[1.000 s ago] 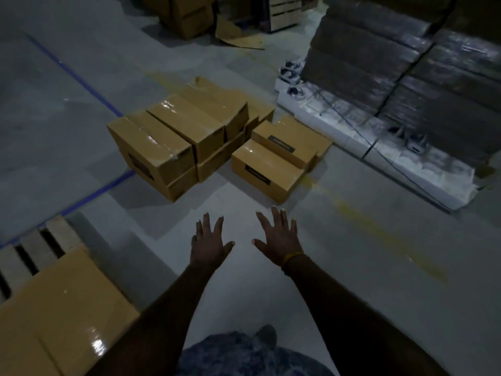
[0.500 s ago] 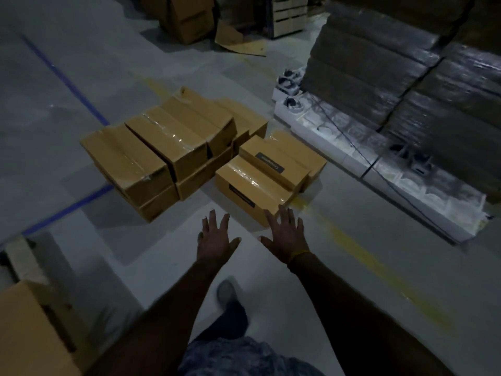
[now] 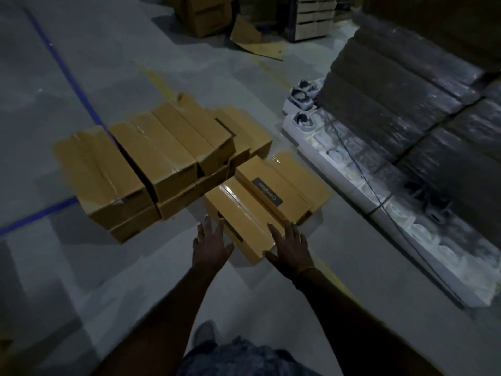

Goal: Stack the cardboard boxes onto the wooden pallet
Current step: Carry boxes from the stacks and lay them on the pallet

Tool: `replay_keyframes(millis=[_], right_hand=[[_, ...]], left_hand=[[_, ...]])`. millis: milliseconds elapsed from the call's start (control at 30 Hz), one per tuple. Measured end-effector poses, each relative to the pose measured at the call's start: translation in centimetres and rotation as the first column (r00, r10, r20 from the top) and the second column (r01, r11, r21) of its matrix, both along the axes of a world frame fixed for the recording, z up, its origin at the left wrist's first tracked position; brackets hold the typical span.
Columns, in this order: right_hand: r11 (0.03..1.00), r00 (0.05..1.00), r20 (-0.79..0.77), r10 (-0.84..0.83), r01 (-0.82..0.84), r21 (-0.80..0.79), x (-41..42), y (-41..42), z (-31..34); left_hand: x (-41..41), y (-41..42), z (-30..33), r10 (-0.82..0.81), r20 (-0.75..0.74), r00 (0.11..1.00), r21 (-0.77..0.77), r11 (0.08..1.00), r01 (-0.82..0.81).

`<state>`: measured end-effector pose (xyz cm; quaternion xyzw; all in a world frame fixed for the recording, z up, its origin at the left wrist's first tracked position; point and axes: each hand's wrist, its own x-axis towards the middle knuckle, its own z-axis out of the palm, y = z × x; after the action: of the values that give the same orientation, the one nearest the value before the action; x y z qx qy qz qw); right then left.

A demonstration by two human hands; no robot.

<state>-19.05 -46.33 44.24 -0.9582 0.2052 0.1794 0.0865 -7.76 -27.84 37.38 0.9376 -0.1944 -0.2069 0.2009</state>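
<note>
Several brown cardboard boxes lie grouped on the grey floor. The nearest box (image 3: 245, 221) is long, low and taped, with a dark label on its side. A second labelled box (image 3: 271, 189) lies just behind it. To the left, taller boxes (image 3: 130, 169) sit stacked two high. My left hand (image 3: 210, 244) reaches out with straight fingers at the near box's left corner. My right hand (image 3: 291, 245), fingers spread, is at the box's near right end. Neither hand grips anything. The wooden pallet is out of view.
A wrapped dark pallet load (image 3: 423, 112) stands at the right on white trays (image 3: 379, 202), with a cord running across them. Blue floor tape (image 3: 67, 74) runs past the boxes at left. More cartons (image 3: 206, 14) and a loose cardboard flap (image 3: 254, 42) lie at the back.
I have walked closer to the boxes. Both hands now reach the near box's ends. The pallet and box at lower left have left the view.
</note>
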Motion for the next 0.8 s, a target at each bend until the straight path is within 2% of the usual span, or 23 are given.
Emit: replay_keyframes(millis=[200, 400, 567, 800], right_hand=[[0.995, 0.993, -0.072, 0.089, -0.085, 0.057, 6.1, -7.5, -3.5], [0.967, 0.964, -0.149, 0.220, -0.196, 0.161, 12.1, -16.9, -10.2], [0.939, 0.941, -0.170, 0.292, -0.249, 0.236, 17.5, -24.7, -17.9], [0.908, 0.922, -0.129, 0.365, -0.321, 0.269, 25.5, -31.3, -33.6]], left_hand=[[4.3, -6.7, -3.6, 0.165, -0.100, 0.981, -0.066, 0.983, -0.172], [6.5, -14.8, -9.5, 0.336, -0.179, 0.925, -0.063, 0.934, -0.351], [8.9, -22.8, -15.7, 0.452, -0.277, 0.848, -0.041, 0.876, -0.481], [15.0, -31.0, -29.9, 0.526, -0.272, 0.806, 0.005, 0.838, -0.546]])
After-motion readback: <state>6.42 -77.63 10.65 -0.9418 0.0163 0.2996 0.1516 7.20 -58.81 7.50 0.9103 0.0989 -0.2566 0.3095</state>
